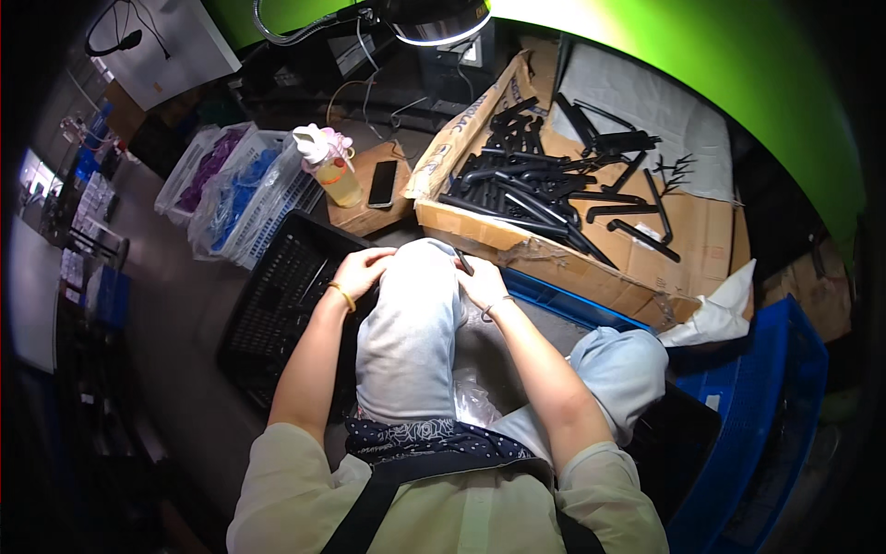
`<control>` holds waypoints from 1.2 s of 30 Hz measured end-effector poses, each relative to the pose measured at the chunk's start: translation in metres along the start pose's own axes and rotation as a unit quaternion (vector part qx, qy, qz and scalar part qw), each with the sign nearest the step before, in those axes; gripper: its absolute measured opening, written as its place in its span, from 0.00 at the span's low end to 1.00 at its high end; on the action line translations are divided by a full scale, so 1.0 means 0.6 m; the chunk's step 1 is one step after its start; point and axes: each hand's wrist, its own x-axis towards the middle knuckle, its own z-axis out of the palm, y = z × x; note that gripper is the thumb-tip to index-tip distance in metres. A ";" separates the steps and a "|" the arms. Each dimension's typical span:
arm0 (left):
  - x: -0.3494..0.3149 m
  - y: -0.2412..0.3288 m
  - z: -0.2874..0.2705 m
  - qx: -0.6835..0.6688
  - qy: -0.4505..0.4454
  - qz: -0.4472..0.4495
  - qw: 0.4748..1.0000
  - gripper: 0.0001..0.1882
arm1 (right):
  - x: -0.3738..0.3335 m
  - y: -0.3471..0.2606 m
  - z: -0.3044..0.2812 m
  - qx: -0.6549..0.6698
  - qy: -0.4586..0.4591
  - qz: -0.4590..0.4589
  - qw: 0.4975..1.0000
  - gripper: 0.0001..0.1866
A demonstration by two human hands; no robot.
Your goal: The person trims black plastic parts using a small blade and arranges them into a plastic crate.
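My left hand (pixel 363 270) is at the left side of my raised knee, its fingers curled in toward it. The fingertips go out of sight past the denim, so whatever they grip is hidden. On the knee's other side, my right hand (pixel 482 283) closes on a slim black piece (pixel 464 263), of which only a short length shows. Just beyond both hands is a cut-down cardboard box (pixel 554 251). A heap of black bent tubes (pixel 517 189) fills its left part, with several looser ones lying to the right.
A black plastic crate (pixel 277 305) stands at my left. Behind it are crates with blue bagged parts (pixel 254 189). A drink bottle (pixel 337 175) and a phone (pixel 382 184) rest on a small cardboard box (pixel 365 218). Blue crates (pixel 748 434) are at right; a lamp (pixel 443 23) hangs above.
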 end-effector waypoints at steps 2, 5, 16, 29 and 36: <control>0.012 -0.005 0.010 -0.055 -0.010 -0.022 0.998 0.11 | 0.007 -0.019 -0.003 -0.033 -0.016 -0.008 0.999 0.10; 0.012 0.003 0.023 -0.042 0.008 -0.019 0.999 0.09 | 0.005 -0.022 -0.015 -0.017 -0.008 -0.012 1.000 0.09; -0.048 0.060 0.043 -0.048 0.257 0.116 0.958 0.04 | -0.035 -0.097 -0.015 0.023 0.178 -0.108 0.978 0.05; -0.134 0.084 0.023 0.077 0.125 0.176 0.973 0.05 | -0.108 -0.151 -0.027 -0.107 0.085 -0.121 0.983 0.09; -0.129 0.067 0.001 -0.057 0.011 0.081 0.995 0.04 | -0.106 -0.145 -0.033 0.034 0.044 -0.083 0.995 0.06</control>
